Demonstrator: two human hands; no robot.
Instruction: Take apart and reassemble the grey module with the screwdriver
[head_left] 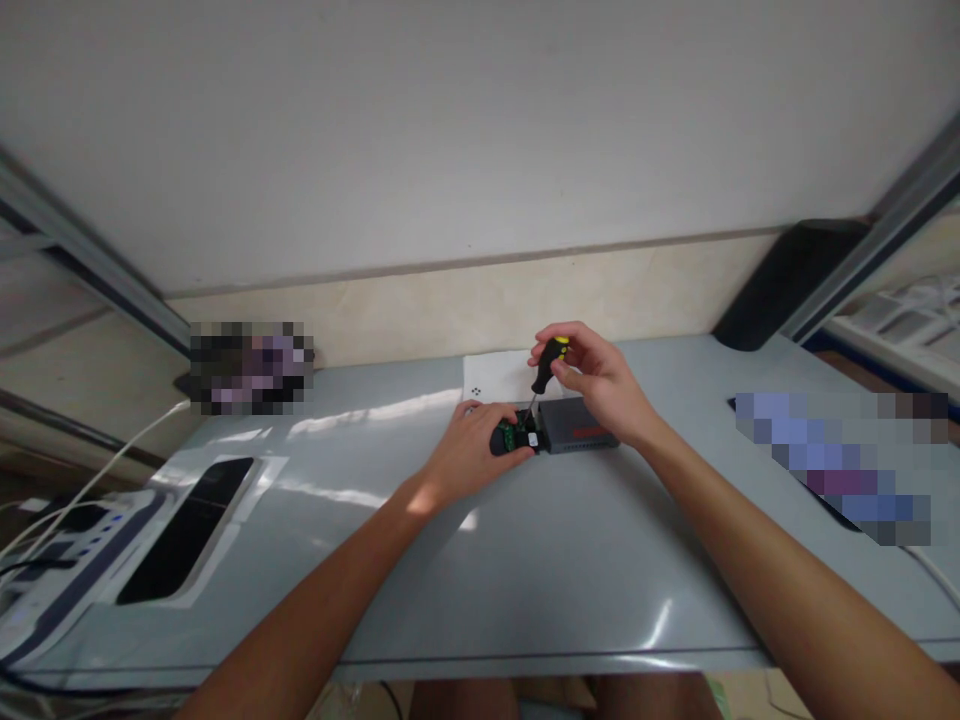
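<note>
In my right hand (pixel 596 385) is a screwdriver (pixel 551 364) with a black and yellow handle. Its shaft slants down to a small black device with a green circuit board (pixel 513 434) showing. The tip's exact contact point is too small to make out. Fingers of my left hand (pixel 474 440) are closed round the device's left side and front edge, steadying it on the table. Just right of it, under my right hand, lies a dark grey box (pixel 574 428) with red lettering. A white paper sheet (pixel 495 372) with several small dark dots lies behind the device.
A black phone (pixel 191 530) lies on paper at the left, beside a power strip (pixel 82 560) with cables. A dark cylinder (pixel 787 285) leans at the back right corner. Pixelated patches cover things at both sides of the grey table (pixel 525 570). A wall (pixel 480 130) rises behind.
</note>
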